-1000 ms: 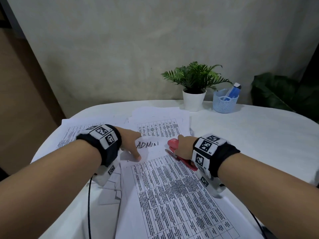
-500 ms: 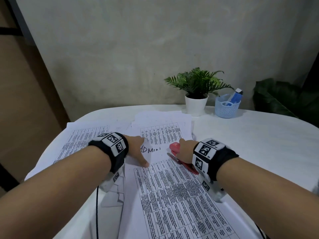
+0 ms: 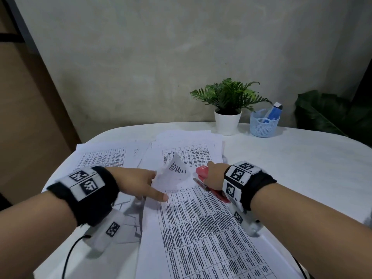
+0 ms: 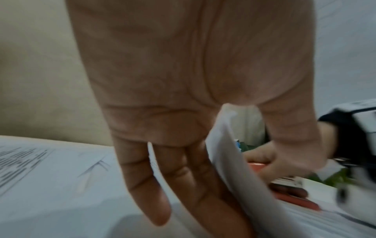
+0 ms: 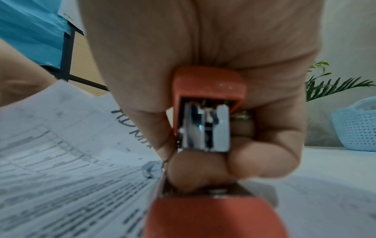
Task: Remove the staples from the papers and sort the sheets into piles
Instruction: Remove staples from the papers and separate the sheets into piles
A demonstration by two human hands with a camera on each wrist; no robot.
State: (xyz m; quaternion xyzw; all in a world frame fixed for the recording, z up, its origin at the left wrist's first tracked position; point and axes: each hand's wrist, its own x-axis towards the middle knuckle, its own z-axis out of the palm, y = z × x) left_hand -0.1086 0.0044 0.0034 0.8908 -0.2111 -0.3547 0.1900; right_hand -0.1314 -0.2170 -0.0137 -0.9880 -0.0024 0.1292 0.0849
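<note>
Left hand: we are lifting the top corner of the sheet marked ADMIN (image 3: 177,172) with our left hand (image 3: 136,183); the paper edge is passing between the straight fingers (image 4: 179,169), the thumb is lying out flat on the printed table, and nothing is being gripped.
Right hand: we are curling our right hand (image 3: 214,176) round the red stapler (image 5: 205,112), the fingers closing fully about its body.
Papers: the stapled papers (image 3: 201,228) are lying on the bench (image 3: 302,168) directly under both hands, long axis running from us toward the far piles (image 3: 104,158).
Key relation: the raised corner is standing between the two sets of fingers, just left of the stapler's nose, so the right hand is nearer the binding.
Staple: we are seeing a small bent metal bit (image 5: 149,169) by the right fingers, possibly a loosened staple; the blur is leaving that unsure.
Next: we judge the stapler's tip needs to go leftward under that corner.
</note>
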